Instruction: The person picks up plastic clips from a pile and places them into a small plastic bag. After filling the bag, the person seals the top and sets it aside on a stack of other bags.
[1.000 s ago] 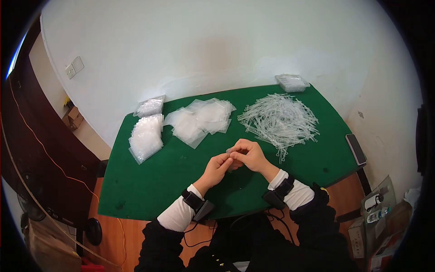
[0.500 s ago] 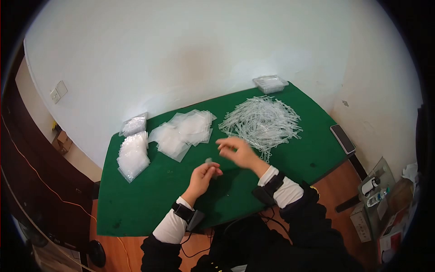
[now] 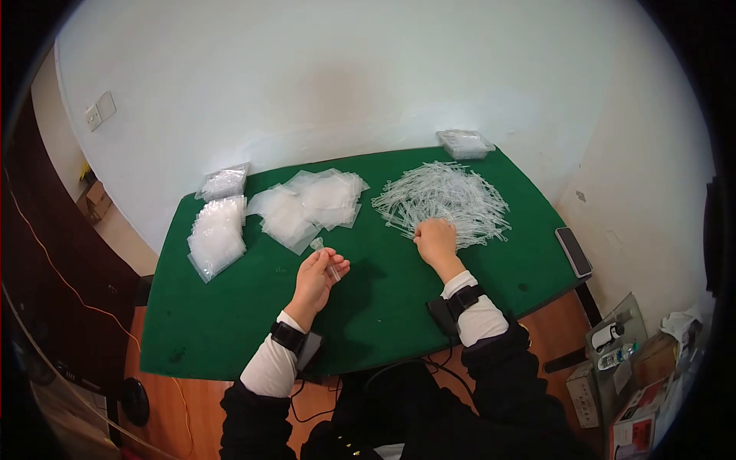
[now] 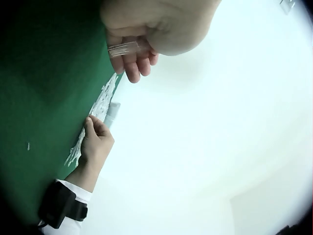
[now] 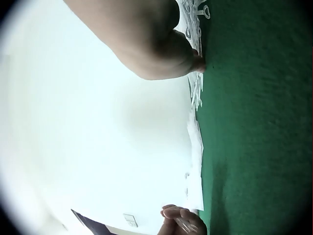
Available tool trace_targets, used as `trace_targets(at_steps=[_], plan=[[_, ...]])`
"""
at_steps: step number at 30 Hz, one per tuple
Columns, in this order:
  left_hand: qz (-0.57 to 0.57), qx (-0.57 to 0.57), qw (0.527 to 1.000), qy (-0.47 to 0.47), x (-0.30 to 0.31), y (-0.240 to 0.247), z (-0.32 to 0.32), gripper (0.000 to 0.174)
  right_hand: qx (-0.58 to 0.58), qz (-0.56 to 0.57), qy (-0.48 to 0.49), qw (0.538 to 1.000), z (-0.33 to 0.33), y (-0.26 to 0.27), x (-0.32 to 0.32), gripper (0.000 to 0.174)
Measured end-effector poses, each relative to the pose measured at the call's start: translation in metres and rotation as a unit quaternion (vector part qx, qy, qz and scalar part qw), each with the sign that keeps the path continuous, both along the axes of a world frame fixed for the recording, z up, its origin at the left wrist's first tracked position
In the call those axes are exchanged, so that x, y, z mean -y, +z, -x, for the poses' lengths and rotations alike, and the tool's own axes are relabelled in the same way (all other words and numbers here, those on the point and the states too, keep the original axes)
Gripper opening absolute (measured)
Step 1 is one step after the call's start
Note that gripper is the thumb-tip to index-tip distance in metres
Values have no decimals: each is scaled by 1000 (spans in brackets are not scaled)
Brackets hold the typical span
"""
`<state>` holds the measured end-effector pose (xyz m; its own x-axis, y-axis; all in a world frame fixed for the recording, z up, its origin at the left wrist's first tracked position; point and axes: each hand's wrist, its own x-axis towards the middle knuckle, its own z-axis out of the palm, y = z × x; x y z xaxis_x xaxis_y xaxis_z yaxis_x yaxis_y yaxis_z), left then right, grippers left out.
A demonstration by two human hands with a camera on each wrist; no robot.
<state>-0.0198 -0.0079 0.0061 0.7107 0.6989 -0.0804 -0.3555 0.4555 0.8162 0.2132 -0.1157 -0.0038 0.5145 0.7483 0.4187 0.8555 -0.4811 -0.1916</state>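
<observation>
A loose heap of thin clear plastic sticks with ring-shaped ends [image 3: 452, 195] lies on the green-covered table [image 3: 383, 322]. My left hand [image 3: 313, 280], held palm up in front of the heap, grips a small bundle of these clear plastic sticks [image 4: 124, 49] across its fingers. Their ring ends show past the thumb side in the head view. At the heap's near left edge, my right hand [image 3: 437, 241] reaches down with thumb and fingertips [image 4: 89, 118] brought together on the sticks. The back of the hand hides most of that pinch in the head view.
Flat clear bags [image 3: 314, 203] are spread left of the heap, beside a fanned stack of filled bags [image 3: 218, 238]. Packed bundles stand at the back left [image 3: 224, 182] and back right [image 3: 465, 144]. A phone [image 3: 573, 251] lies at the right edge; a wall [image 3: 345, 84] runs behind.
My hands were together over the near middle, then parted. The left hand moved left with its bundle, turning palm up; the right hand went right, down onto the heap's near edge.
</observation>
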Motion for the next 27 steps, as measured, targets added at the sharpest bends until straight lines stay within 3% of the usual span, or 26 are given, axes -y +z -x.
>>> trace_targets(at_steps=[17, 27], plan=[[54, 20, 998, -23, -8, -10, 4, 15, 57, 45, -50, 996, -1, -6, -1, 7], [6, 6, 999, -50, -6, -11, 2, 20, 46, -28, -9, 998, 0, -13, -4, 6]])
